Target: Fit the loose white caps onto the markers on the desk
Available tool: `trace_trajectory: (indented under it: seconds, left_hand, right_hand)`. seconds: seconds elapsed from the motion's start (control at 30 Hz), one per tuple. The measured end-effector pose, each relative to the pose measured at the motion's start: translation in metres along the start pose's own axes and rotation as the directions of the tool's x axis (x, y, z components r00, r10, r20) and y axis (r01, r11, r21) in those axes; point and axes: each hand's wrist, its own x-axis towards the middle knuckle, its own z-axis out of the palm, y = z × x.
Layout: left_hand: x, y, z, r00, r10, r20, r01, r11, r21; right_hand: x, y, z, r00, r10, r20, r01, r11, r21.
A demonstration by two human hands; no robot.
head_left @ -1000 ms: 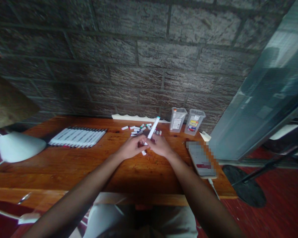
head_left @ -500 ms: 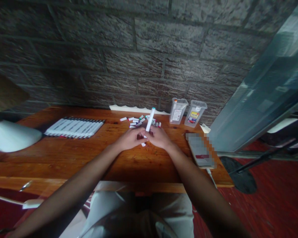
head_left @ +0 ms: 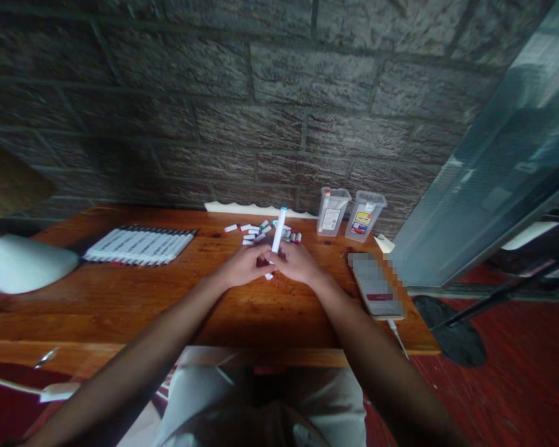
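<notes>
A white marker [head_left: 279, 231] with a blue-green end stands almost upright between my hands, tilted slightly to the right. My left hand [head_left: 248, 264] is closed on its lower part from the left. From the other side my right hand [head_left: 298, 262] also grips it, and the two hands meet there. A small white piece [head_left: 269, 276] shows just below the fingers; whether it joins the marker is hidden. Behind the hands lie several loose white marker caps [head_left: 261, 237] with coloured ends, some hidden by the hands and marker.
A row of white markers [head_left: 140, 246] lies at the left, beside a lamp base [head_left: 28, 264]. Two clear plastic containers [head_left: 334, 214] stand near the wall, the left one with an orange-ended marker inside. A phone [head_left: 377, 288] with a cable lies at the right of the wooden desk [head_left: 163, 298].
The view has tipped up slightly, so the desk sits a little lower in the picture. The marker stays in both hands, slightly lower and more upright.
</notes>
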Motion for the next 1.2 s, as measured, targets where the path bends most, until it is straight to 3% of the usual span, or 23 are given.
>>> trace_trajectory:
  seconds: [0.5, 0.73, 1.2]
  left_hand:
    - [0.0004, 0.0025, -0.0022, 1.0, -0.008, 0.003, 0.008, 1.0, 0.024]
    - [0.0009, -0.0009, -0.0006, 1.0, -0.006, 0.018, 0.006, 1.0, 0.023]
    - [0.0013, 0.0023, -0.0025, 0.998, -0.008, 0.068, 0.006, 1.0, 0.021]
  right_hand:
    - [-0.0009, 0.0025, 0.0029, 1.0, -0.022, 0.012, 0.023, 0.999, -0.047]
    - [-0.003, 0.0006, 0.0011, 0.996, -0.022, 0.087, 0.032, 0.993, -0.113]
    - [-0.0063, -0.0054, -0.0032, 0.991, -0.027, 0.13, 0.047, 0.987, -0.152]
